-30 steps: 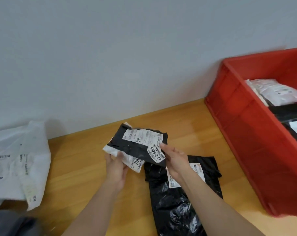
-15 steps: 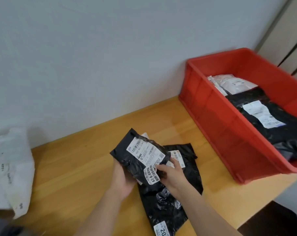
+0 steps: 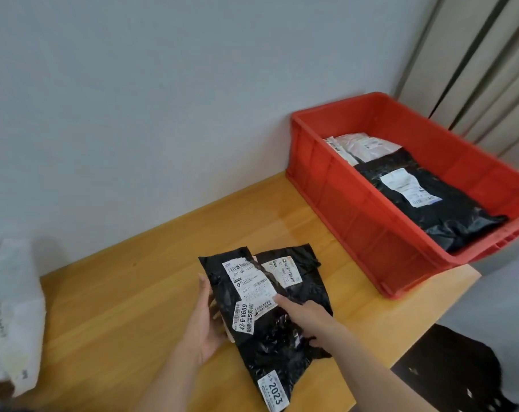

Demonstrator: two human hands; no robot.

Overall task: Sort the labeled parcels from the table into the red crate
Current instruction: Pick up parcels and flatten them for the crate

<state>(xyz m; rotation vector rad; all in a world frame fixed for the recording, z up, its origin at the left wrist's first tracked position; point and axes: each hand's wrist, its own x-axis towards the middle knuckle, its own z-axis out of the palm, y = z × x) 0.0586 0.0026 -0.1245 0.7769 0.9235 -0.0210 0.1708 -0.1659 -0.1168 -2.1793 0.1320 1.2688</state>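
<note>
A small black parcel [image 3: 222, 288] with several white labels is held low over the wooden table [image 3: 127, 307]. My left hand [image 3: 206, 322] grips its left edge from underneath. My right hand [image 3: 307, 321] pinches its right side, thumb on a label. Beneath it a longer black parcel [image 3: 304, 288] lies flat on the table, with one label near its top and another marked 2023 at its near end. The red crate [image 3: 356, 221] stands at the table's right end and holds a black labeled parcel [image 3: 448, 215] and a white one [image 3: 363, 144].
A crumpled white bag [image 3: 13, 304] lies at the table's left edge against the grey wall. A dark object [image 3: 451, 370] sits below the table's right front corner. Vertical pale panels rise behind the crate.
The view has swung right, bringing the whole crate into sight. Both hands have kept hold of the small black parcel, lowered it and turned it more lengthwise over the lying parcel.
</note>
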